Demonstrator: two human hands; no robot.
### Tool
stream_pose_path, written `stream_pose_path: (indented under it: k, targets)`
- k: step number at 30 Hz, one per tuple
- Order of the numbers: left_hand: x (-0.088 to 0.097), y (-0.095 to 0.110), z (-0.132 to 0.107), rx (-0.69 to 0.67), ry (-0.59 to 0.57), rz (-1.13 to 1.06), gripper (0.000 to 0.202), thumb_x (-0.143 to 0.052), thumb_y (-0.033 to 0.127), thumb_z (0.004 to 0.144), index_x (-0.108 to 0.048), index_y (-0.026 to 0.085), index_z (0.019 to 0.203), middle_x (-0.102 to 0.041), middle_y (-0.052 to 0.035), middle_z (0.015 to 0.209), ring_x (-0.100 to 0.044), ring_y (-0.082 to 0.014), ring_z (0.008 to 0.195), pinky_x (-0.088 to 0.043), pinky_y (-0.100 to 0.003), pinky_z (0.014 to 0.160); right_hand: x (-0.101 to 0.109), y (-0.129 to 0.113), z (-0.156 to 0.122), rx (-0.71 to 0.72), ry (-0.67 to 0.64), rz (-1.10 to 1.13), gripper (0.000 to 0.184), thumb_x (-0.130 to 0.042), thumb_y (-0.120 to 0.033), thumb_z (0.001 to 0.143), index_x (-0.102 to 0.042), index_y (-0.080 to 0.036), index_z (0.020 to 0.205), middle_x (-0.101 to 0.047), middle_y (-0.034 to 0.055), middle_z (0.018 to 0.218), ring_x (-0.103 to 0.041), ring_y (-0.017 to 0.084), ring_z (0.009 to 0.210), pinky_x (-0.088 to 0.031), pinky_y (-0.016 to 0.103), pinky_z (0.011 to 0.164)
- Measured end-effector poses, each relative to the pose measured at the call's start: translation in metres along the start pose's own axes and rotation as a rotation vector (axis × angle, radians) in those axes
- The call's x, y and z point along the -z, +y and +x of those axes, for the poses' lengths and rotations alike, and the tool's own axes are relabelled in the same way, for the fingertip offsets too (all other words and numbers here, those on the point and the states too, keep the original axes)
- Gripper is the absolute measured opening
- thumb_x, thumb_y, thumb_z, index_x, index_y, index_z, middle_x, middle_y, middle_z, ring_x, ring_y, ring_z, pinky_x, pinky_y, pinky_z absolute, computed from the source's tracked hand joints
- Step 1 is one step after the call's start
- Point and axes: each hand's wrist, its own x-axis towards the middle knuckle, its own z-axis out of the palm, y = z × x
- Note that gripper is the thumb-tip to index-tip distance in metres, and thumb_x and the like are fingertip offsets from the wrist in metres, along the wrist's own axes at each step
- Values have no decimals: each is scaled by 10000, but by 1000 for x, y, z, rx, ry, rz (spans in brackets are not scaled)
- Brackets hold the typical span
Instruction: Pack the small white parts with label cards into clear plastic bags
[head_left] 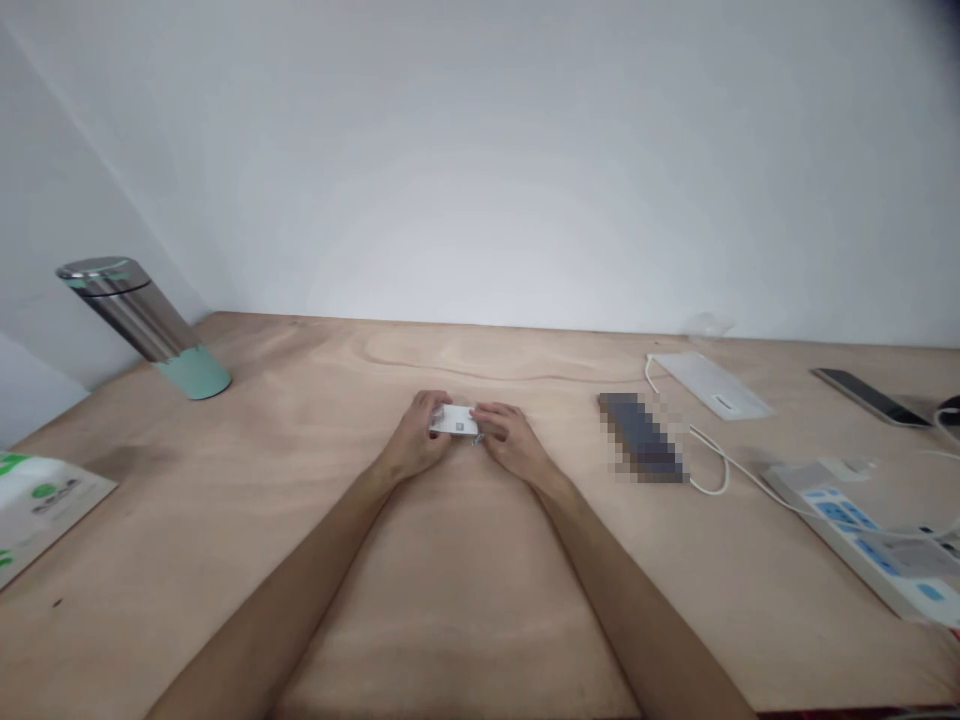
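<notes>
The left hand (416,437) and right hand (512,442) grip a small white card (454,420) between them, over the wooden desk (315,400), well apart from a steel flask (135,310).

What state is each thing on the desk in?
left hand: gripping white card's left side
right hand: gripping its right side
white card: held between both hands
steel tumbler: lid on, mint base down
phone: lying flat, screen dark
power strip: cables plugged in
pixelated object: cannot tell
</notes>
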Motion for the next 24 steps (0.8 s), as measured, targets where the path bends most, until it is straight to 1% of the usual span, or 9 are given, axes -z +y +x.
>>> stream_pose_path:
  k: [4,6,10,12,15,20,24]
  targets:
    - [0,2,0,156,83,-180,405,-598,166,703,-470,193,1086,-530,-99,1166,-603,-226,1058,-532,-321,789,2,-3,3,5,29,27,336,-590,-135,784,-677,-268,1080,-660,45,1133,-571,209,1062,-416,391,964]
    - [0,2,0,195,105,-234,384,-618,199,715,-478,200,1073,-530,-95,1182,-617,-222,1044,-533,-312,781,3,-5,4,-14,57,44,290,-589,-155,801,-680,-263,1055,-681,39,1066,-595,196,1000,-432,370,931]
    - [-1,0,2,250,153,-328,355,-661,282,728,-499,202,1034,-526,-83,1190,-628,-186,979,-534,-326,822,5,-8,4,-105,111,99,213,-603,-209,806,-683,-240,1001,-684,39,969,-606,184,904,-459,333,852]
    - [-1,-1,3,267,173,-366,356,-670,304,726,-497,198,1019,-528,-74,1160,-622,-164,939,-537,-327,825,6,-9,4,-142,125,128,185,-611,-241,801,-683,-225,970,-676,47,949,-603,186,876,-465,324,820]
    - [-1,1,4,277,163,-397,339,-654,316,743,-487,195,1012,-531,-61,1108,-612,-155,930,-542,-322,812,7,-11,5,-176,124,150,171,-601,-258,800,-681,-210,943,-663,52,935,-594,181,844,-466,313,783]
    - [0,7,4,299,167,-403,333,-636,312,759,-461,188,1014,-523,-66,1107,-630,-155,913,-549,-303,776,9,-13,6,-185,123,166,153,-563,-266,814,-666,-199,905,-637,44,895,-567,172,819,-449,293,745]
    - [1,8,4,275,150,-386,273,-606,287,782,-452,186,984,-561,-42,1001,-642,-147,872,-542,-281,746,9,-15,6,-214,133,166,147,-540,-288,821,-647,-192,851,-622,41,846,-551,171,784,-441,288,722]
